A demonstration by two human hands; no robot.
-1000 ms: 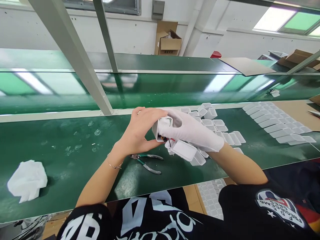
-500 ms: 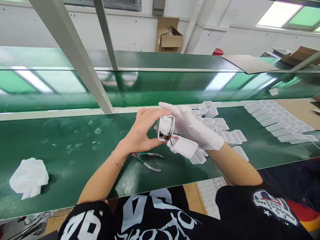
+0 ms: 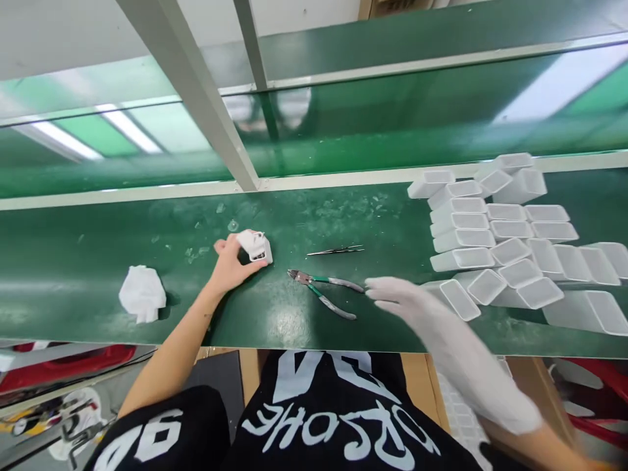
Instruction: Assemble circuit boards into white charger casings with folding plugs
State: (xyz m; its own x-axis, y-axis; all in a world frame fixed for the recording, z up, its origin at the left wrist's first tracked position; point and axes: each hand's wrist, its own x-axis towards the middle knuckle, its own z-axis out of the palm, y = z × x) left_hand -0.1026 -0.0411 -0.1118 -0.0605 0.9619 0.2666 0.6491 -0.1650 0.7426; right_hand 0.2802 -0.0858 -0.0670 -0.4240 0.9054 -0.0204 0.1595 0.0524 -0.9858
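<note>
My bare left hand (image 3: 229, 265) is closed around a white plastic case (image 3: 267, 252) on or just above the bench, left of the tools. Its open end faces me, with white material and dark bits showing inside. My right hand (image 3: 400, 296), in a white glove and slightly blurred, has its fingers stretched out with nothing in them. It hovers by the handle ends of the diagonal cutters (image 3: 318, 291), which lie spread on the bench with green and grey handles. Whether the glove touches a handle, I cannot tell. Beyond the cutters lie thin metal tweezers (image 3: 335, 250).
Several translucent white plastic cases (image 3: 513, 229) lie grouped on the right of the green bench (image 3: 373, 330). A crumpled white cloth or glove (image 3: 142, 293) rests on the left. A metal post (image 3: 206, 91) rises at the bench's back edge.
My right hand has let go of the case and moved right, towards the cutter handles. My left hand has carried the case left, away from it. The view has tilted down, and the tweezers now show.
</note>
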